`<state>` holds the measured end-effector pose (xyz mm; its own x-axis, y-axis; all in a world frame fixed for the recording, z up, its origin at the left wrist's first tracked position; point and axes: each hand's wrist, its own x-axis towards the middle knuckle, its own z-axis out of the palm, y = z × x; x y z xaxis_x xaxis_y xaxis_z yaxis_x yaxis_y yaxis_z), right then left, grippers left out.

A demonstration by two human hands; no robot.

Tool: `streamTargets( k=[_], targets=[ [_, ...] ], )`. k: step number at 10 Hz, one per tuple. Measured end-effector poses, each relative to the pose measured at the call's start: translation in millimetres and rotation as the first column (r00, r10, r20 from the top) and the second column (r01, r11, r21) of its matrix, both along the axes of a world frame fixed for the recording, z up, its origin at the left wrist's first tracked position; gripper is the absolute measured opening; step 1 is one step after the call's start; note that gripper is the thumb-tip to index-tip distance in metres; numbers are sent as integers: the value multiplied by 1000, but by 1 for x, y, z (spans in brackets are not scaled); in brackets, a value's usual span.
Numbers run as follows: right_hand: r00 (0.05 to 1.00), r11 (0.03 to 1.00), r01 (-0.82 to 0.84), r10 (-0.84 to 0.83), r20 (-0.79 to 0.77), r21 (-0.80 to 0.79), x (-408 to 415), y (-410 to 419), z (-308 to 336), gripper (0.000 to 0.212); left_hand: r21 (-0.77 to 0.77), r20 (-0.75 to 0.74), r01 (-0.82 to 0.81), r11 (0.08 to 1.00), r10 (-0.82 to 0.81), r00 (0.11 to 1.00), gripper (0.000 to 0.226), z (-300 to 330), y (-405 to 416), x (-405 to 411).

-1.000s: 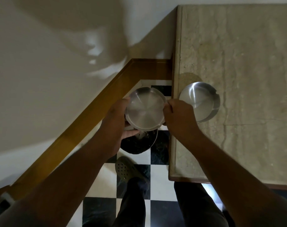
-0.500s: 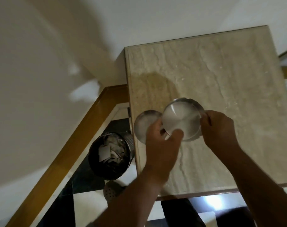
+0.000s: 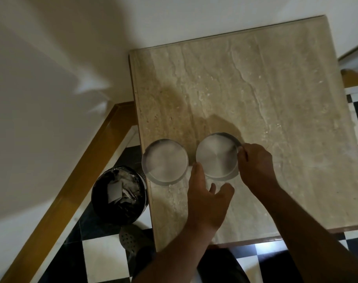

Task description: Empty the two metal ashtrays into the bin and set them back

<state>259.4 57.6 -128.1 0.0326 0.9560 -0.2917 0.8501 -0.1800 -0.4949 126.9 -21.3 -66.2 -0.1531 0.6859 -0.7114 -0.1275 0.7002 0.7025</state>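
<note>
Marble tabletop (image 3: 276, 123), checkered floor below. Two metal ashtrays side by side near left edge: left ashtray (image 3: 164, 161) free, right ashtray (image 3: 216, 155) pinched at rim by right hand (image 3: 255, 165). Left hand (image 3: 207, 198) open, fingers spread, grasping nothing. Bin (image 3: 119, 194) beside table.

One head-worn view looks steeply down, close above the table (image 3: 255, 99). Floor (image 3: 104, 260) and wall (image 3: 51, 58) fill its left.

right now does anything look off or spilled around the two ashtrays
No spill shows. The left ashtray sits at the table's left edge, its rim slightly overhanging above the bin. The right ashtray is pinched by the right hand; the left hand is open beside it.
</note>
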Motion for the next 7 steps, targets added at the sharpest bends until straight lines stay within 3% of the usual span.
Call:
streamTargets(
  k=[4,7],
  targets=[
    [1000,1000,9,-9,-28,-2,-5,1,-7,28,-7,3,23,1000,-23,1000,100,-11,0,-2],
    [982,981,154,-166,-96,-118,-3,-11,12,37,-67,-51,81,994,-84,995,99,13,5,-14]
  ],
)
